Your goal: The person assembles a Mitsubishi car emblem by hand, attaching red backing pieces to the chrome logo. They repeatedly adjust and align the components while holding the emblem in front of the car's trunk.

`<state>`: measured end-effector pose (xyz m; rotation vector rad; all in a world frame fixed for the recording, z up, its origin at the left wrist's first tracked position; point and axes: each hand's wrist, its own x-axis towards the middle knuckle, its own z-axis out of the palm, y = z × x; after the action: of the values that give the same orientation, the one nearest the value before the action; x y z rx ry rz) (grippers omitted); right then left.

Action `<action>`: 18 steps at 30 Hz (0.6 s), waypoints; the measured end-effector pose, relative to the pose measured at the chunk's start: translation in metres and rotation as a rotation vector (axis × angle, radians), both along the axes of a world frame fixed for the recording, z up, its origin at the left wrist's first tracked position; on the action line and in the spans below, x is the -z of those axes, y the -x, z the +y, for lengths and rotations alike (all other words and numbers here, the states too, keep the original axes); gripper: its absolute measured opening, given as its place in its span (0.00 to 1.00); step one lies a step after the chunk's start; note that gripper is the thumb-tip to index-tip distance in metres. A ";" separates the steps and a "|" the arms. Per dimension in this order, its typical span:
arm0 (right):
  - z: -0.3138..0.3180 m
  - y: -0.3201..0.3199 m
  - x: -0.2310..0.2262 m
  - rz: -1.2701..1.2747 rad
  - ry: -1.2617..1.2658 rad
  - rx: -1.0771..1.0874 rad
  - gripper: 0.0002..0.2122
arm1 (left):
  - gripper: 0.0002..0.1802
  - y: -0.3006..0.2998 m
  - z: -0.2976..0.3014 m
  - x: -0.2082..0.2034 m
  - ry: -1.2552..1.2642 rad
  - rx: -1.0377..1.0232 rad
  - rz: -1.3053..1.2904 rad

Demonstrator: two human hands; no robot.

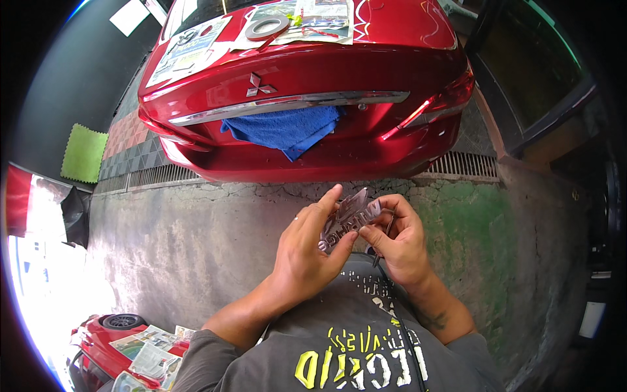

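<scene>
In front of my chest, my left hand (304,243) and my right hand (403,243) hold a chrome car letter badge (345,230) between them. My left thumb presses at its lower edge while the left fingers reach up along its far side. The right thumb and fingers pinch its right end. Behind the raised letters a shiny, pinkish, see-through piece stands up at an angle. Beside the right fingers a thin dark object shows; its kind is hard to make out.
Ahead stands a red car (366,72) with a blue towel (284,129) hanging below its chrome trim. Newspaper (333,16) and a tape roll (266,27) lie on its trunk. A floor grate (460,166) runs behind the bumper. Another red car (91,340) is at lower left.
</scene>
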<state>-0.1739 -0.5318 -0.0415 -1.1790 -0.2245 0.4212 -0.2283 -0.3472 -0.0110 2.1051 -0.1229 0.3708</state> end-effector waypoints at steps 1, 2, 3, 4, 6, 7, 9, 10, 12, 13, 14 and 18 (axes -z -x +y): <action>-0.001 0.001 -0.006 -0.002 0.020 -0.026 0.14 | 0.33 0.001 0.002 0.006 0.165 0.034 0.119; -0.003 0.002 -0.013 -0.004 0.040 -0.051 0.13 | 0.32 0.001 0.004 0.013 0.331 0.069 0.238; -0.004 0.003 -0.020 -0.006 0.060 -0.075 0.13 | 0.31 -0.001 0.006 0.018 0.661 0.151 0.332; -0.003 0.003 -0.025 0.015 -0.052 -0.083 0.10 | 0.30 -0.005 0.010 0.024 0.988 0.234 0.426; -0.009 0.003 -0.042 -0.155 0.219 -0.123 0.10 | 0.30 -0.007 0.015 0.031 1.377 0.381 0.500; -0.012 0.003 -0.048 -0.235 0.354 -0.141 0.10 | 0.30 -0.006 0.015 0.032 1.426 0.392 0.496; -0.012 0.004 -0.054 -0.508 0.473 -0.086 0.10 | 0.31 -0.004 0.014 0.032 1.525 0.413 0.487; -0.011 0.005 -0.058 -0.575 0.493 -0.067 0.10 | 0.32 -0.003 0.015 0.033 1.524 0.451 0.476; -0.007 0.008 -0.060 -0.679 0.537 -0.015 0.09 | 0.33 -0.002 0.019 0.037 1.520 0.526 0.453; -0.004 0.010 -0.061 -0.715 0.566 0.025 0.08 | 0.34 -0.002 0.020 0.037 1.523 0.541 0.446; -0.003 0.011 -0.061 -0.751 0.595 0.064 0.08 | 0.36 -0.001 0.020 0.038 1.525 0.555 0.438; 0.000 0.013 -0.069 -0.824 0.631 0.044 0.06 | 0.42 0.001 0.022 0.040 1.554 0.500 0.428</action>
<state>-0.1864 -0.5320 0.0280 -1.9390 -0.8160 -0.0756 -0.2297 -0.3256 -0.0514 0.5296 -0.0592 -0.2718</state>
